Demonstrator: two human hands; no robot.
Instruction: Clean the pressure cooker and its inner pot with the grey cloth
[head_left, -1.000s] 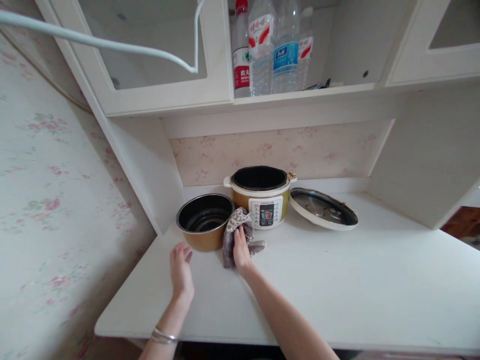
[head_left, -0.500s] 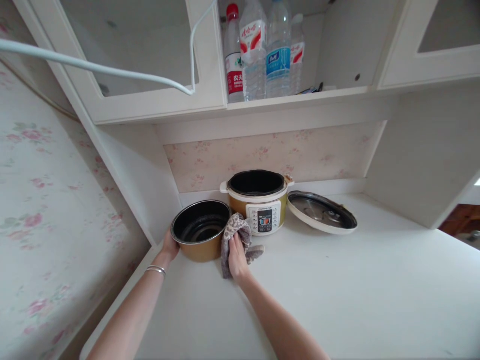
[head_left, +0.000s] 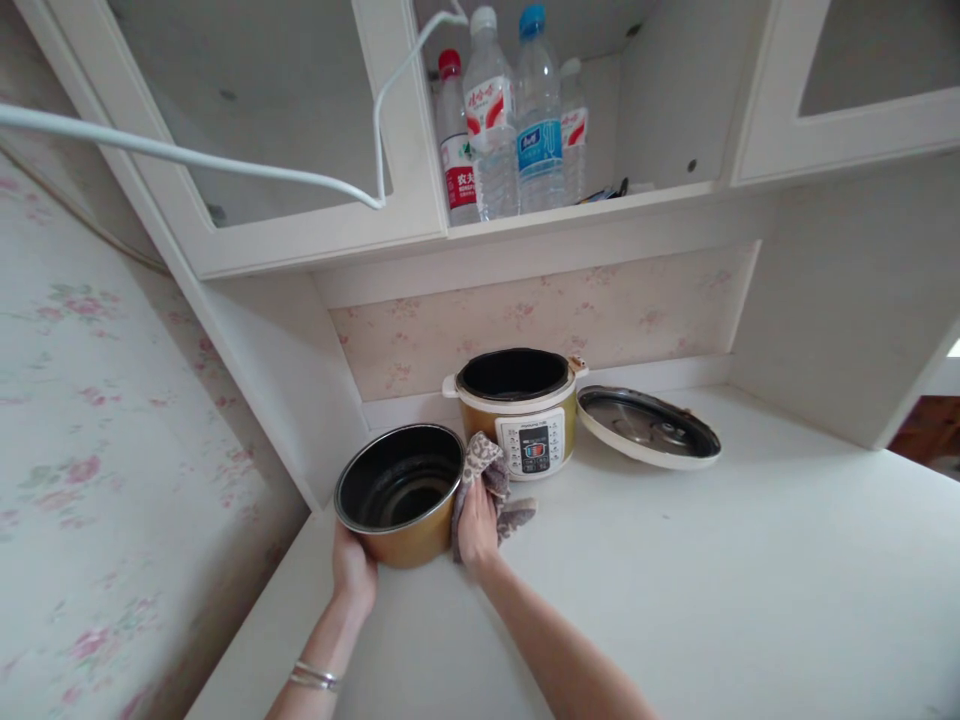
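A gold inner pot with a dark lining stands on the white counter. My left hand grips its near left side and tips it slightly toward me. My right hand is closed on a patterned grey-brown cloth pressed against the pot's right side. Just behind stands a gold and white rice cooker with its cavity open and its control panel facing me.
The cooker's lid lies upside down on the counter to the right. Above, an open shelf holds several water bottles. A white cable runs across the cabinet doors. A flowered wall closes the left side.
My left hand went from the bare counter to the pot's near left side and took hold of it. The pot shifted toward me and tilted. My right hand kept the cloth.
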